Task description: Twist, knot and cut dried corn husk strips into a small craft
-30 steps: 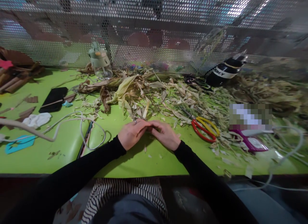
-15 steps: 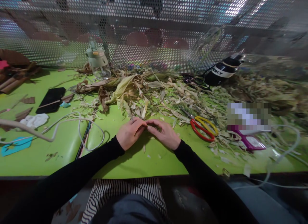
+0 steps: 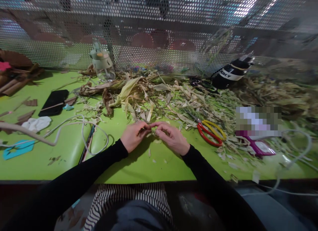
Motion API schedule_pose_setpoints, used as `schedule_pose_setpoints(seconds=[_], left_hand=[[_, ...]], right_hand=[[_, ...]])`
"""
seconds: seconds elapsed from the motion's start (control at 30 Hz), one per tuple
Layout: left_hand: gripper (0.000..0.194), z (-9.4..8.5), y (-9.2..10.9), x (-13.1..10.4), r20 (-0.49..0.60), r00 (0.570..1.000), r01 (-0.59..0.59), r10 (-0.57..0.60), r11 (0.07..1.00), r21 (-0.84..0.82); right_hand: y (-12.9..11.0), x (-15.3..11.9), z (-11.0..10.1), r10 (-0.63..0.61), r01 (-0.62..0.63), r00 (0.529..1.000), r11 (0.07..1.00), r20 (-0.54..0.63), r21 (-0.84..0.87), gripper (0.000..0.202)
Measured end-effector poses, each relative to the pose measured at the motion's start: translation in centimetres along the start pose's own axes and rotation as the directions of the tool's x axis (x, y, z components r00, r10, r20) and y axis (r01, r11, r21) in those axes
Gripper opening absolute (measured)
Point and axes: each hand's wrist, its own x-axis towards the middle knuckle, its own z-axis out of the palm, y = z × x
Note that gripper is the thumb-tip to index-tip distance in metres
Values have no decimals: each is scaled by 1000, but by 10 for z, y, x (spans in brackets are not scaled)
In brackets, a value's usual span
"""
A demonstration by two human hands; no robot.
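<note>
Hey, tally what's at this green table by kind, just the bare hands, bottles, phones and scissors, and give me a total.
Hands: 2 (left hand, right hand)
Bottles: 2 (clear bottle, black bottle)
Phones: 1 (black phone)
Scissors: 1 pair (red-and-yellow-handled scissors)
Total: 6

A bare left hand (image 3: 134, 137) and bare right hand (image 3: 173, 138) are meeting at the fingertips over a bright green flat surface (image 3: 149, 171), anything between them being too small to tell; dry pale-yellow leafy husks (image 3: 129, 91) are lying just beyond, and metal scissors with red and yellow handles (image 3: 200, 125) are resting rightward
</note>
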Motion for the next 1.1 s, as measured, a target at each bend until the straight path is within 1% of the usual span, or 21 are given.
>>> schedule_pose_setpoints(seconds=[0.1,0.13,0.17,0.23,0.3,0.33,0.37,0.4,0.43,0.47,0.53,0.6,0.67,0.7,0.73,0.83,0.9,0.93,1.0,1.1], left_hand=[[16,-7,-3,6,20,979,202,-202,973,-114],[16,-9,-4,8,15,971,240,-240,961,-136],[16,-10,-4,8,9,967,253,-254,957,-139],[19,-11,-2,8,25,976,220,-218,970,-101],[24,-10,3,6,82,985,155,-149,986,-63],[27,-10,6,6,119,984,142,-132,987,-74],[29,-11,9,5,152,979,153,-134,981,-120],[29,-11,13,4,179,972,185,-150,962,-202],[29,-11,16,3,206,963,232,-173,923,-306],[29,-12,19,3,238,951,284,-197,862,-419],[30,-12,22,2,305,926,367,-221,715,-596],[30,-11,24,2,342,913,404,-220,594,-696],[30,-10,24,2,344,914,404,-214,527,-748],[30,-10,24,2,336,917,398,-213,521,-755],[31,-9,25,2,328,920,391,-214,536,-748],[34,-11,28,2,287,930,364,-228,665,-652],[36,-13,30,2,257,936,346,-238,744,-572],[37,-14,29,2,246,938,343,-245,766,-543],[37,-16,27,2,241,937,346,-254,782,-518],[35,-16,21,2,276,920,387,-279,753,-532]], right_hand=[[-3,-2,-7,-90,90,996,996,-2,-17,19],[-4,-2,-9,-115,114,993,993,-9,-32,18],[-4,-3,-10,-131,130,991,990,-18,-44,19],[-3,-4,-12,-136,135,990,990,-33,-31,21],[-2,-5,-12,-122,123,992,992,-41,13,23],[-1,-6,-11,-111,113,993,993,-44,29,24],[0,-6,-11,-100,102,994,994,-45,35,25],[0,-6,-11,-92,93,995,995,-45,30,26],[0,-6,-10,-88,89,995,996,-41,20,26],[0,-6,-9,-90,90,995,996,-38,13,27],[0,-6,-7,-109,109,994,994,-25,5,27],[-1,-6,-4,-134,134,991,991,-13,9,27],[-2,-6,-2,-149,149,989,988,-5,27,27],[-3,-6,-2,-152,152,988,988,-7,41,27],[-4,-6,-2,-154,154,988,987,-14,53,27],[-8,-7,-3,-157,159,986,987,-50,30,29],[-9,-7,-3,-156,154,986,987,-62,-35,28],[-9,-7,-3,-152,148,987,986,-57,-71,28],[-8,-7,-1,-136,131,990,984,-33,-120,29],[-4,-8,0,-72,75,997,992,27,-103,30]])
